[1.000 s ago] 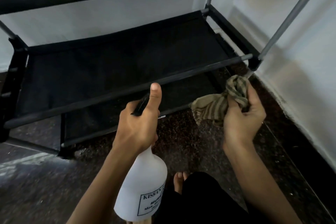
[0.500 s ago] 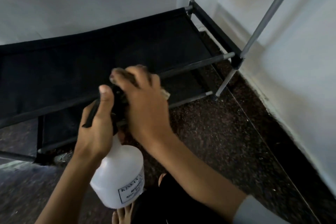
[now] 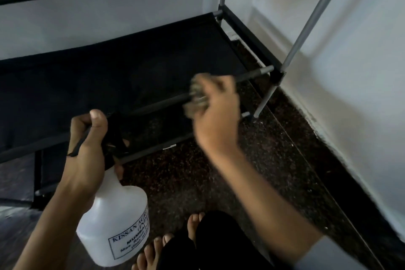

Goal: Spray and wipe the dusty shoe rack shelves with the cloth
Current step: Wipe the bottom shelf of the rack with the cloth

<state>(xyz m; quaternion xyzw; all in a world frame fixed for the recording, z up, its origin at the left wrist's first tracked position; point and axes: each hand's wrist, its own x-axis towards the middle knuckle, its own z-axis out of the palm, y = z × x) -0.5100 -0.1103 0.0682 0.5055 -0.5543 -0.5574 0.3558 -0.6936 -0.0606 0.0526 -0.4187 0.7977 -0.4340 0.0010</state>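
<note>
Our right hand (image 3: 215, 114) has its fingers bunched around the cloth (image 3: 197, 99), pressing it on the front bar (image 3: 157, 105) of the middle shelf (image 3: 122, 76), at about one o'clock from the bottle. Our left hand (image 3: 87, 149) clenches the neck and trigger head of the spray bottle (image 3: 116, 223), thumb up, down at seven o'clock. We judge the cloth soft and light, best kept wadded in the palm; the bottle looks stiff plastic, possibly slick, safest held at the neck. The shoe rack (image 3: 306, 26) seems light, so hard rubbing may shift it. Motion blur smears the cloth and right fingers; the nozzle hides behind our left hand, and the label is cut off.
</note>
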